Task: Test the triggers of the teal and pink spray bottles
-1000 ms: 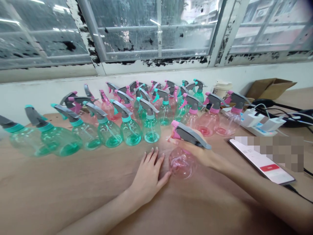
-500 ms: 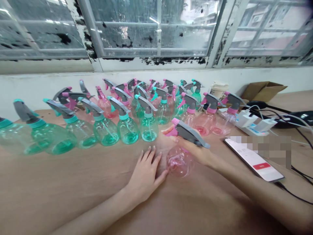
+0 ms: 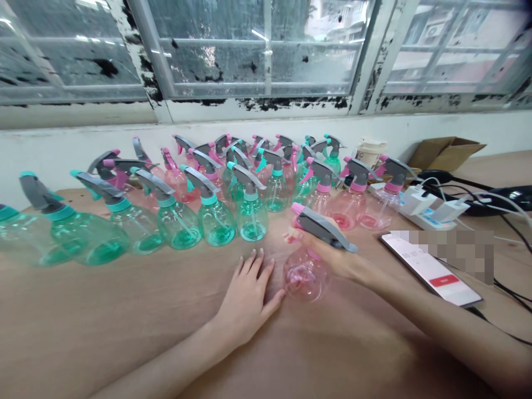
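Note:
My right hand [image 3: 322, 249] is wrapped round the neck of a pink spray bottle [image 3: 306, 277], with its fingers over the pink trigger. The bottle's grey head with a pink nozzle points to the left, and its clear round body stands on the table. Flat on the wood lies my left hand [image 3: 247, 296], fingers spread, holding nothing, its thumb tip close to the bottle's left side. Beyond my left fingertips stands a green spray bottle [image 3: 252, 219], the last in a front row of several. Behind the held bottle is another pink spray bottle [image 3: 347, 208].
Many more green and pink spray bottles crowd the back of the wooden table [image 3: 137, 321]. To the right lie a phone [image 3: 430, 269] with a lit screen, a power strip [image 3: 428, 213] with chargers and cables, a cardboard box [image 3: 446, 152] and a paper cup [image 3: 369, 151]. Windows rise behind.
The fingers of my right hand have pulled in on the trigger, which stuck out to the left before. My left hand and the bottle's body have stayed put.

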A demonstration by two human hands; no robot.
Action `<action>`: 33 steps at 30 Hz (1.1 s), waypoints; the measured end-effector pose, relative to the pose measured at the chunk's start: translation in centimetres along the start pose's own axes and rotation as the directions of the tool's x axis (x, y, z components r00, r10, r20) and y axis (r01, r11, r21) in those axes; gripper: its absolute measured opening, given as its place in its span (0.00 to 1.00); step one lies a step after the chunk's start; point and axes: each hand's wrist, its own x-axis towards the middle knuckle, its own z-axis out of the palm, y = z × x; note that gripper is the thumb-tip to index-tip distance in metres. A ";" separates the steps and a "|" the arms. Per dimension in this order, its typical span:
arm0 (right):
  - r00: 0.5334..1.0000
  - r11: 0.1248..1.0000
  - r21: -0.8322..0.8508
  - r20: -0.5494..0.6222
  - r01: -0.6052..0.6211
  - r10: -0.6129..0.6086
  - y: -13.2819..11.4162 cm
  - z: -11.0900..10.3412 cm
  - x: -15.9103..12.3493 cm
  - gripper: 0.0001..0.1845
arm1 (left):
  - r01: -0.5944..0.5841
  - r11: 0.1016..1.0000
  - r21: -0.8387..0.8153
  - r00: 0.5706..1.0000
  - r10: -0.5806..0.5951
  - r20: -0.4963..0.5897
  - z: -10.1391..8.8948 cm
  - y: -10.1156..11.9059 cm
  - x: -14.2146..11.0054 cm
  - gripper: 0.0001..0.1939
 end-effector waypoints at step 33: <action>0.994 0.923 -0.376 0.101 0.079 -0.044 0.4 -3.4 -4.8 0.33 | -0.025 1.000 -0.004 0.998 0.025 -0.053 -0.1 0.1 0.1 0.28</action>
